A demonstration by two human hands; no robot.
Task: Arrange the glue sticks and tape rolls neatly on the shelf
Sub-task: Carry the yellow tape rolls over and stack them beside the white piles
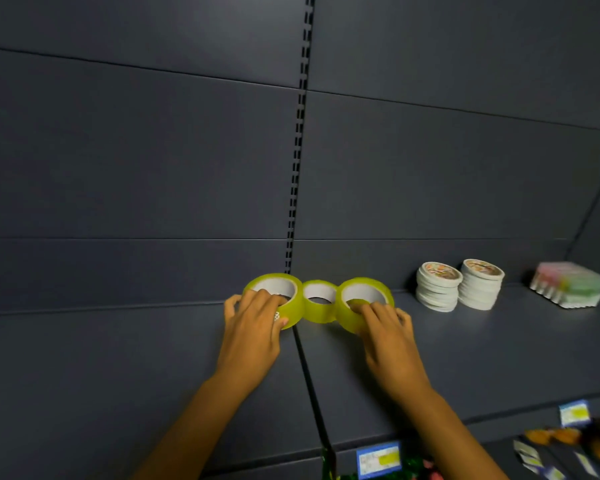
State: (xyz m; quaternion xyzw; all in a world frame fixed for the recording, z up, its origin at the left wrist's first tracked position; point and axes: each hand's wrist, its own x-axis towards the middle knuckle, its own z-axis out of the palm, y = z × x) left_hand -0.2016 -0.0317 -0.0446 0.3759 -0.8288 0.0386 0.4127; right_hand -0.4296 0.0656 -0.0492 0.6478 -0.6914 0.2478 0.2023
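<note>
Nearest the camera, along the shelf's front lip, sit two price labels, and below them blurred packets on a lower tier that cannot be made out. Two bare forearms reach up from there across the dark grey shelf, a smooth matte metal surface split by a seam running front to back. The left hand grips the left tape roll, its fingers curled over the rim into the core and its thumb against the outer wall; the right hand holds the right tape roll the same way, fingers hooked into the hole. Between them, touching both, lies the middle tape roll, which looks a little smaller and which no hand touches. All three lie flat in a row close to the back of the shelf, straddling the seam. They are squat rings of glossy yellow-green film wound on white cardboard cores: probably light, stiff enough to hold their shape, and slick on the outer face, so hooking the core while pressing the wall seems the surest grip, and they should slide easily on the metal. Further right and well apart stand two stacks of thin white rolls with printed tops, just beside each other, then a pastel block of packets. No glue sticks can be identified. Behind everything rises the grey panelled back wall with its slotted upright.
</note>
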